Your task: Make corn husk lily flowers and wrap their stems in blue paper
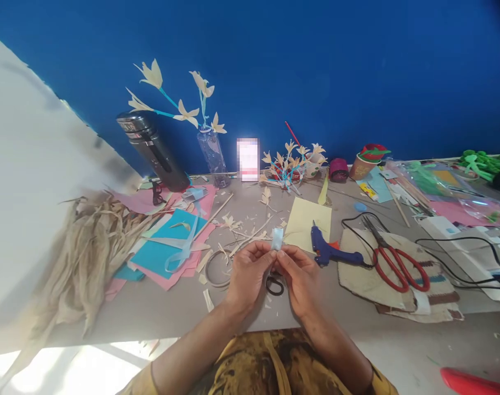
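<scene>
A short piece of pale blue ribbon stands up between my fingertips above the table. My left hand pinches its lower end from one side. From the other side my right hand grips it too, thumbs close together. Below the hands, a black scissor handle shows in part; the rest is hidden. A beige ring lies by my left hand among dried husk scraps. To the right of my right hand is a blue glue gun, near a yellow paper sheet.
Red-handled scissors lie on a cloth at right, with a black cord around. At left are dried husks and blue paper. A dark flask, a bottle of husk flowers and a lit screen stand behind.
</scene>
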Tool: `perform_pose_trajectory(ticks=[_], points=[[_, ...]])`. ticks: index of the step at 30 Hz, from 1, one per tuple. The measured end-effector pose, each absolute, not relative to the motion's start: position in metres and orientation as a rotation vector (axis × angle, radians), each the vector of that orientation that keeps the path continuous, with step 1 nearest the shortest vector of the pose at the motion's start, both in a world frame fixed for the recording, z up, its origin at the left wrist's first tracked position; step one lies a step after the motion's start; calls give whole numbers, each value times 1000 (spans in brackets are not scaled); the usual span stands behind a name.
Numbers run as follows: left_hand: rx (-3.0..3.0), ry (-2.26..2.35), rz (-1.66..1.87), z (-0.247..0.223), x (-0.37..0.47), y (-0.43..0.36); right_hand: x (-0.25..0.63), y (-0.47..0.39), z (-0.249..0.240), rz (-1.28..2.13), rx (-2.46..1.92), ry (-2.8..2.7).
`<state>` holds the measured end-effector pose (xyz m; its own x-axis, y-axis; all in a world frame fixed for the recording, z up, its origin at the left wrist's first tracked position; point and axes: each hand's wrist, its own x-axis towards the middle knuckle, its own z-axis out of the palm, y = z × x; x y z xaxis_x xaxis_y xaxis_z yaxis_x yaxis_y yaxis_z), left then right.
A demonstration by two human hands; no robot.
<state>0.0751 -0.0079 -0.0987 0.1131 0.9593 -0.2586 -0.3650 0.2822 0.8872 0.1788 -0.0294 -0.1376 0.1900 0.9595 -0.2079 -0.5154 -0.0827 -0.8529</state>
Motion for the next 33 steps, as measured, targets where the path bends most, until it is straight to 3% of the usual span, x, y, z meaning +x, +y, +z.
perform_pose_trajectory(ticks=[5, 11, 16, 20, 23, 26, 29, 33], points=[[940, 1125, 1006, -85, 55, 1, 177, -20, -129, 1323, -1025, -588], [1881, 1860, 553, -80, 1, 50, 192, -10, -130, 1218, -1052, -571], [1935, 2051, 207, -100, -6, 73, 189, -8, -139, 1308, -1046, -605], [1829, 2014, 276, -108, -3, 74, 186, -6, -143, 1356, -1055, -636], [1664, 1915, 543, -101, -7, 74, 187, -1, -139, 1331, -1080, -648], [1384, 1609, 840, -88, -7, 70, 187, 3, -127, 1258, -1137, -720], [1064, 1214, 894, -76, 1, 60, 185, 6, -112, 1135, -1195, -839], [851, 1040, 959, -70, 16, 46, 182, 9, -105, 1082, -1200, -931]])
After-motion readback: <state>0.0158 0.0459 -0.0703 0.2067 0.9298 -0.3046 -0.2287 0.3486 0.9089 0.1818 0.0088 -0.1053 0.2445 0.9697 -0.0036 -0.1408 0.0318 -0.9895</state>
